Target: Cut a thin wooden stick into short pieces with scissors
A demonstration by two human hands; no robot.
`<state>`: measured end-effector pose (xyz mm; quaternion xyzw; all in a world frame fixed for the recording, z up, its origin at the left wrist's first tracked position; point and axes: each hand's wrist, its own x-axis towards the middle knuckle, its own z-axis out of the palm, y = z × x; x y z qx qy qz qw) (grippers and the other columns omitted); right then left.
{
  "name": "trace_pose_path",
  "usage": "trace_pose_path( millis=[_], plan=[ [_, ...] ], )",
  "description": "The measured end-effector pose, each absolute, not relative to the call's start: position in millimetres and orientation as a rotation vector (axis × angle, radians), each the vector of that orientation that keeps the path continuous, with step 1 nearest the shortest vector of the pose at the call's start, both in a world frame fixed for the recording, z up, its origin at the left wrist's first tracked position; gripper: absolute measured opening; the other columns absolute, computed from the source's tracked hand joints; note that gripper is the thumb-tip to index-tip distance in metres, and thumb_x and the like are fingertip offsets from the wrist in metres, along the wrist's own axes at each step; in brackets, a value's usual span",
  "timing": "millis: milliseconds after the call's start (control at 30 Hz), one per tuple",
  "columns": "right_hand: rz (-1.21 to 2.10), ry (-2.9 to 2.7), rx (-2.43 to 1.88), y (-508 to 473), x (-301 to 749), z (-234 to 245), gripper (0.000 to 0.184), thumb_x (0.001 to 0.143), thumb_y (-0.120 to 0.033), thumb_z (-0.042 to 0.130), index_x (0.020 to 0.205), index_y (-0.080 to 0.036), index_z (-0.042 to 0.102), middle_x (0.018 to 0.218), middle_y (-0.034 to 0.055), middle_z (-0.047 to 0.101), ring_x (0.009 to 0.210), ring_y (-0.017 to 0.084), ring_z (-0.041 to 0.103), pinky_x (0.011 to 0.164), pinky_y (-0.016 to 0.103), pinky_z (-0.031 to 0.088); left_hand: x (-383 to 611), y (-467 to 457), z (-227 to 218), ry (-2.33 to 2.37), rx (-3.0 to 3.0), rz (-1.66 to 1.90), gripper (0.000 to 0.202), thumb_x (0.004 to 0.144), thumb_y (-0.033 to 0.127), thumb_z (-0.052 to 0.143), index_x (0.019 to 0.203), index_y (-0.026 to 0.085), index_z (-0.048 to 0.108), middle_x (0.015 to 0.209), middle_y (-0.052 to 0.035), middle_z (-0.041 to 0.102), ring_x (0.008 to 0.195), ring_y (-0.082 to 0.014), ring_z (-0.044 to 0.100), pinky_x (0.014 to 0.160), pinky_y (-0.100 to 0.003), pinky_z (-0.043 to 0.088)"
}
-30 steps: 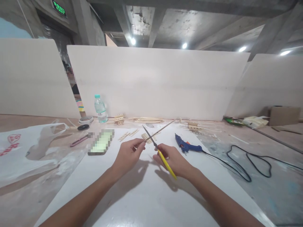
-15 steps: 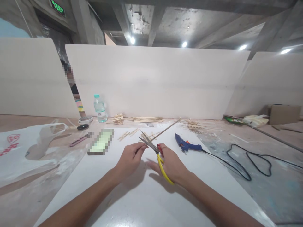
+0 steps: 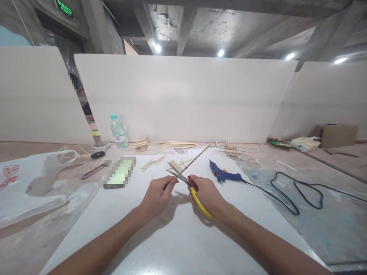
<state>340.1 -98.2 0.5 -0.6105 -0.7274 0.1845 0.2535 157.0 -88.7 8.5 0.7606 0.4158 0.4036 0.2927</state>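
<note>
The step in hand looks like trimming a stick [image 3: 195, 158] with scissors [image 3: 189, 183]: the blades sit at the stick's near end, narrowly parted, just beside the left fingertips. The next move, as I judge it, calls for closing the blades squarely across the wood while the left hand keeps the stick steady, fingers clear of the cut.

The left hand [image 3: 157, 194] is curled, thumb and forefinger pinching the stick's near end; the stick runs up and away to the right over the white sheet [image 3: 160, 244] on the counter [image 3: 315, 229]. The right hand [image 3: 208, 194] is wrapped through the yellow handles, fingers closed round them, not spread.

Small wooden pieces [image 3: 174, 165] lie just beyond the hands. A blue glue gun [image 3: 223, 175] rests near the right hand, its cord [image 3: 295, 198] trailing off. A bottle [image 3: 118, 131] stands well back.
</note>
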Motion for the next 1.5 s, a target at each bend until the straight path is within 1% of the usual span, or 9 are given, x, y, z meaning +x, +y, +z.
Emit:
trace_pose_path(
  millis=[200,333,500,667,833,933,1067,1333,1500],
  plan=[
    [0.490,-2.039,-1.520,-94,347,1,0.007,0.078,-0.025,0.051,0.075,-0.021,0.046,0.061,-0.0031,0.046,0.053,0.011,0.041,0.051,0.023,0.031,154,-76,-4,0.875,1.616,0.930,0.029,0.088,0.039,0.043,0.075,0.016,0.057,0.046,0.0086,0.024,0.041,-0.0066,0.022,0.042,-0.021,0.021],
    [0.486,-2.073,-1.462,-97,350,3,0.036,0.069,-0.045,0.064,0.091,-0.019,0.051,0.078,0.0019,0.053,0.065,0.016,0.048,0.060,0.027,0.040,149,-70,-5,0.817,1.553,0.879,0.029,0.087,0.040,0.046,0.076,0.015,0.057,0.045,0.0088,0.025,0.040,-0.0059,0.022,0.040,-0.020,0.019],
    [0.541,-2.070,-1.459,-103,347,5,0.056,0.067,-0.052,0.065,0.108,-0.017,0.048,0.096,0.0085,0.056,0.079,0.020,0.054,0.067,0.030,0.043,148,-74,2,0.778,1.527,0.828,0.030,0.086,0.042,0.048,0.077,0.015,0.058,0.046,0.0087,0.025,0.041,-0.0057,0.021,0.040,-0.019,0.019],
    [0.411,-2.036,-1.506,-108,339,5,0.032,0.077,-0.051,0.054,0.076,-0.021,0.043,0.065,-0.0020,0.048,0.053,0.012,0.041,0.050,0.024,0.032,150,-79,7,0.762,1.560,0.810,0.031,0.086,0.043,0.047,0.077,0.015,0.057,0.045,0.0086,0.025,0.041,-0.0060,0.023,0.041,-0.020,0.022],
    [0.342,-2.044,-1.507,-107,340,6,0.031,0.084,-0.037,0.044,0.062,-0.021,0.029,0.051,-0.0051,0.037,0.046,0.010,0.030,0.048,0.024,0.024,150,-81,13,0.853,1.675,0.820,0.030,0.086,0.042,0.046,0.077,0.015,0.058,0.043,0.0088,0.026,0.040,-0.0059,0.023,0.041,-0.019,0.023],
    [0.315,-2.041,-1.556,-103,342,5,0.030,0.083,-0.030,0.044,0.060,-0.021,0.028,0.050,-0.0047,0.038,0.045,0.010,0.028,0.047,0.024,0.022,152,-83,19,0.988,1.759,0.860,0.027,0.085,0.037,0.046,0.083,0.017,0.063,0.047,0.0056,0.042,0.044,-0.0081,0.039,0.045,-0.020,0.032],
    [0.296,-2.025,-1.639,-100,341,6,0.023,0.081,-0.031,0.045,0.063,-0.021,0.035,0.052,-0.0038,0.043,0.047,0.011,0.035,0.049,0.024,0.025,152,-83,22,1.146,1.796,1.016,0.016,0.077,0.030,0.058,0.082,0.018,0.068,0.077,-0.0024,0.065,0.074,-0.0161,0.060,0.067,-0.026,0.047],
    [0.300,-2.091,-1.509,-105,341,12,0.046,0.065,-0.056,0.063,0.089,-0.020,0.048,0.086,0.0055,0.056,0.075,0.019,0.052,0.062,0.028,0.039,145,-81,22,1.033,1.875,0.981,0.018,0.079,0.026,0.055,0.069,0.016,0.066,0.066,-0.0010,0.058,0.061,-0.0132,0.057,0.060,-0.025,0.045],
    [0.338,-2.075,-1.553,-107,340,12,0.029,0.075,-0.049,0.055,0.076,-0.021,0.044,0.066,-0.0011,0.050,0.056,0.014,0.044,0.053,0.025,0.033,146,-83,25,0.969,1.813,0.916,0.016,0.078,0.025,0.057,0.070,0.015,0.067,0.066,-0.0010,0.058,0.057,-0.0118,0.057,0.056,-0.024,0.045]
  ],
)
